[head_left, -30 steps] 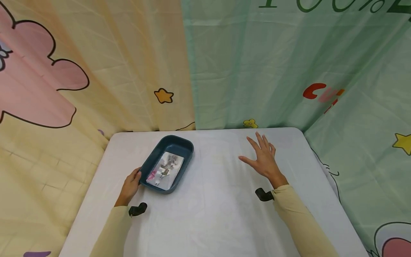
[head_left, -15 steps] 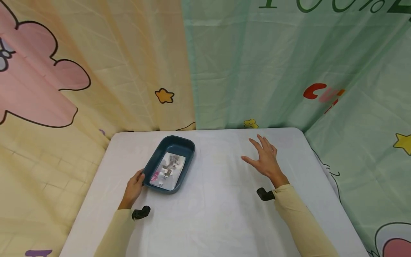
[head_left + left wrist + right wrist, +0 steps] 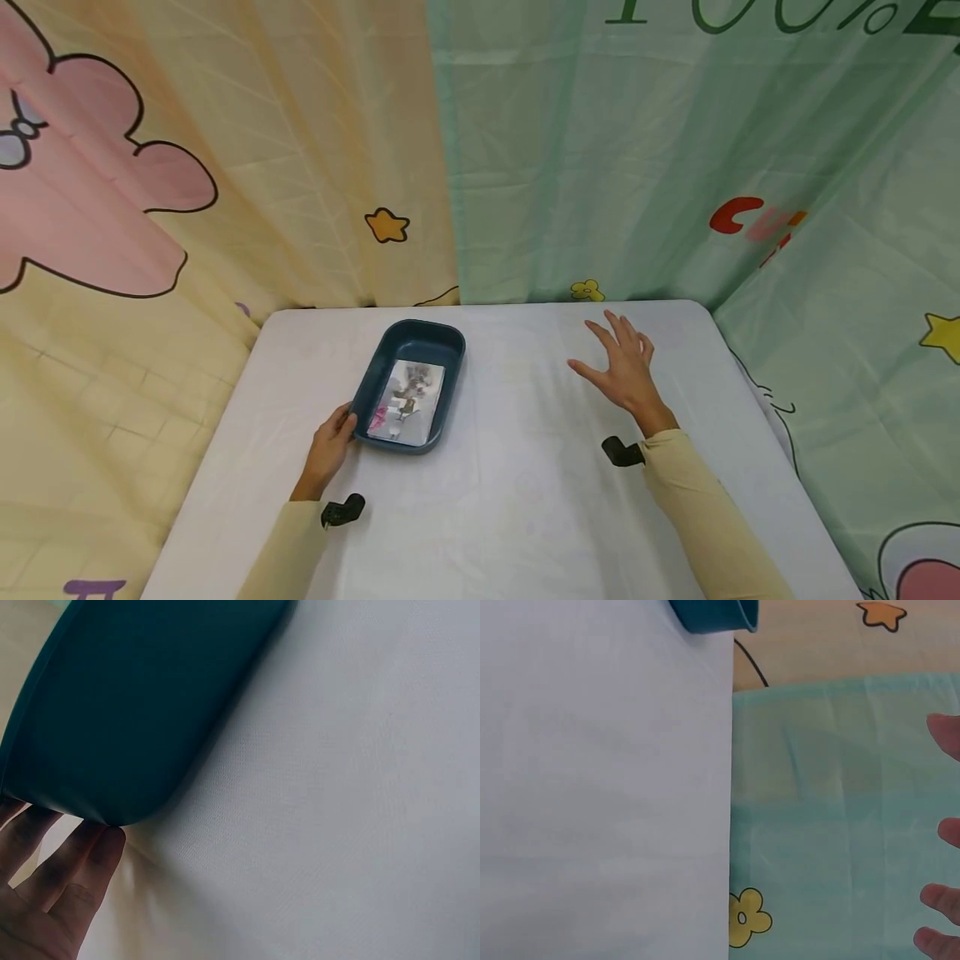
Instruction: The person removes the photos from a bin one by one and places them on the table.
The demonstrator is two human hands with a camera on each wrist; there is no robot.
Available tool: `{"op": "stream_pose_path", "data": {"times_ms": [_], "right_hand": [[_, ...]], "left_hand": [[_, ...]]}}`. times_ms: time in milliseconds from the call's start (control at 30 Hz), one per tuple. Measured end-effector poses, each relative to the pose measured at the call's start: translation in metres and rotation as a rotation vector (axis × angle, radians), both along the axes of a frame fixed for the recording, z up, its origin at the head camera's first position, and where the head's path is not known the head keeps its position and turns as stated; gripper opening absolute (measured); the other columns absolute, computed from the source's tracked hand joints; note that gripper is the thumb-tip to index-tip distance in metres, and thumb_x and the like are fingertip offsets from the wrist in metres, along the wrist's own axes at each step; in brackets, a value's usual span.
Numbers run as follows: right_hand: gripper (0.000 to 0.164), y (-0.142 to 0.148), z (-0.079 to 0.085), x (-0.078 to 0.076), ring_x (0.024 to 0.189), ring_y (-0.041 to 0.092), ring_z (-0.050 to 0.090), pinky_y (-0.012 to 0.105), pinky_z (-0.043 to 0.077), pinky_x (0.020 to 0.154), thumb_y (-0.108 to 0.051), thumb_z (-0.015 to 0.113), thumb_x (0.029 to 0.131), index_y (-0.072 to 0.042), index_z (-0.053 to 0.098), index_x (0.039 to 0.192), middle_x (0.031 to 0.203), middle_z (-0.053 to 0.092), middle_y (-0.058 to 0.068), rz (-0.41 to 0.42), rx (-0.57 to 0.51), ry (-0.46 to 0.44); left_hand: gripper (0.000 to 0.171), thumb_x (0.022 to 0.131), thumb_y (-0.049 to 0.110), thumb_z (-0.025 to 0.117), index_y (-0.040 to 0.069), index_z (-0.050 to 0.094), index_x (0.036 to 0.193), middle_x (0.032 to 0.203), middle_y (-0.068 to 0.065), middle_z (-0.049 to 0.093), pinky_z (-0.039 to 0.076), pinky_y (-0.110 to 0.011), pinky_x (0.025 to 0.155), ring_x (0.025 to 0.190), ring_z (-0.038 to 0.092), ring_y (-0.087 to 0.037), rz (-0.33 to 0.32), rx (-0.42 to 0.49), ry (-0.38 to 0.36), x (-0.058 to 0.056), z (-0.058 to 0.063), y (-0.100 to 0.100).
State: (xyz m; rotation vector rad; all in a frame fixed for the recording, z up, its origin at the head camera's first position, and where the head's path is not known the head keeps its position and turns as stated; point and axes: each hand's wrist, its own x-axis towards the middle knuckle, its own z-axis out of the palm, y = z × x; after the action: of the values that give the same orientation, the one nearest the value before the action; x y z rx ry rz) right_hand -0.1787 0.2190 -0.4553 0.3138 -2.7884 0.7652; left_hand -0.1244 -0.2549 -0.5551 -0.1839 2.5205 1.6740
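Observation:
A dark teal plastic tray [image 3: 426,340] is left of the table's middle, its long side slanting up to the right. In it lies a flat white rectangular packet [image 3: 408,402] with a grey and pink picture, its kind unclear. My left hand [image 3: 327,450] grips the tray's near left corner, thumb at the rim. In the left wrist view the fingers [image 3: 67,862] reach the tray's lower edge from below. My right hand [image 3: 626,375] is at the far right of the table, fingers spread and holding nothing. Its fingertips [image 3: 941,898] show at the right wrist view's edge.
A white cloth covers the table [image 3: 517,500]. Behind it hangs a yellow and green printed curtain [image 3: 570,150], which also runs along the right side. Each wrist carries a small black camera mount, such as the right mount [image 3: 621,452].
My left hand has slid the tray to the right and turned it slightly, the packet moving with it. The right hand has shifted slightly right, still spread.

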Motion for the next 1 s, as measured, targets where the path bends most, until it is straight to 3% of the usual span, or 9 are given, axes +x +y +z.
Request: {"op": "stream_pose_path", "data": {"times_ms": [267,467,700,1000], "right_hand": [[0.080,0.004,0.004,0.000,0.143,0.045,0.010,0.065,0.005,0.106,-0.043,0.072,0.082,-0.010,0.039,0.147,0.156,0.020,0.021,0.002,0.011,-0.033],[0.087,0.008,0.009,0.001,0.145,0.043,-0.003,0.067,-0.003,0.106,-0.051,0.068,0.083,-0.016,0.028,0.153,0.160,0.006,0.021,0.017,0.017,-0.122],[0.099,0.013,0.010,0.004,0.144,0.040,-0.017,0.067,-0.010,0.106,-0.061,0.066,0.081,-0.022,0.015,0.156,0.160,-0.013,0.016,0.014,0.039,-0.183],[0.100,0.025,0.011,0.009,0.143,0.040,-0.020,0.069,-0.010,0.105,-0.062,0.066,0.080,-0.021,0.015,0.156,0.159,-0.015,0.017,-0.011,0.063,-0.196]], "left_hand": [[0.042,0.104,0.015,0.043,-0.006,0.038,0.141,0.140,-0.030,0.043,0.040,-0.047,0.101,0.128,0.046,-0.039,0.005,-0.001,-0.011,0.005,-0.003,0.012],[0.041,0.103,0.012,0.046,-0.007,0.039,0.139,0.141,-0.029,0.042,0.042,-0.045,0.099,0.128,0.046,-0.041,-0.008,0.037,0.001,0.010,-0.005,0.024],[0.044,0.103,0.012,0.046,-0.008,0.037,0.141,0.142,-0.030,0.041,0.044,-0.046,0.097,0.124,0.049,-0.043,-0.030,0.011,0.025,0.016,-0.004,0.038],[0.046,0.103,0.014,0.046,-0.004,0.035,0.144,0.144,-0.026,0.041,0.043,-0.048,0.099,0.122,0.051,-0.039,-0.029,-0.027,-0.004,0.020,-0.004,0.053]]}}
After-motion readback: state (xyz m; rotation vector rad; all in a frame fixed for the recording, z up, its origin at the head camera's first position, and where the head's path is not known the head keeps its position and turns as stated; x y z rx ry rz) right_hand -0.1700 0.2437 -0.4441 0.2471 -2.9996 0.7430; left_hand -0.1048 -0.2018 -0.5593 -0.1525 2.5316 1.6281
